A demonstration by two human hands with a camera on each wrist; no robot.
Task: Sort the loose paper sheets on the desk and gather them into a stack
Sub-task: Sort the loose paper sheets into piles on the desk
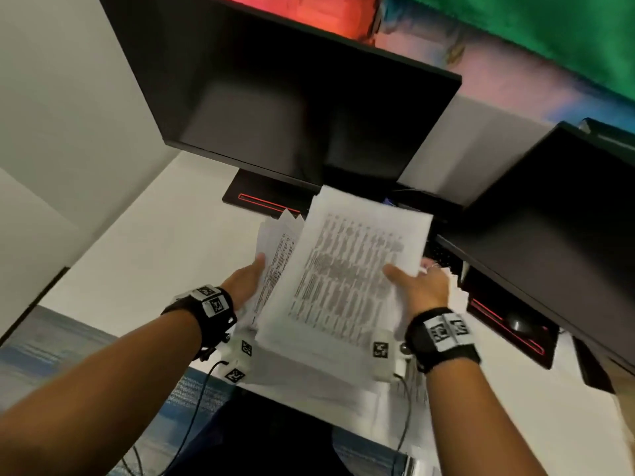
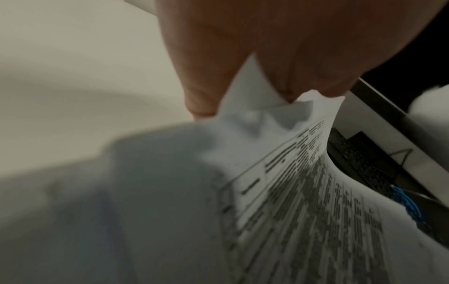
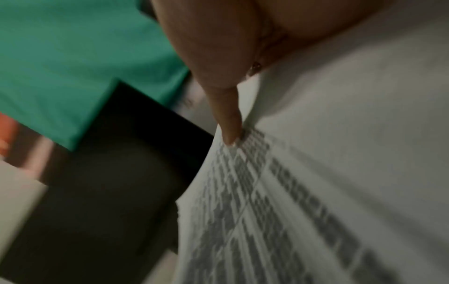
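Observation:
Both my hands hold a bundle of printed paper sheets (image 1: 347,269) lifted over the white desk (image 1: 154,255) in front of the middle monitor. My left hand (image 1: 245,283) grips the bundle's left edge, thumb on top; in the left wrist view the thumb and fingers pinch the paper sheets (image 2: 291,192). My right hand (image 1: 417,283) holds the right edge with its thumb (image 3: 229,123) pressed on the top printed sheet (image 3: 303,192). The sheets are unevenly fanned, some sticking out at the left. More loose sheets (image 1: 330,383) lie on the desk under my wrists.
A dark monitor (image 1: 275,108) stands close behind the bundle, its base (image 1: 264,197) on the desk. A second monitor (image 1: 556,218) stands at the right, with a black keyboard (image 1: 443,255) partly under it. Cables hang off the desk's near edge.

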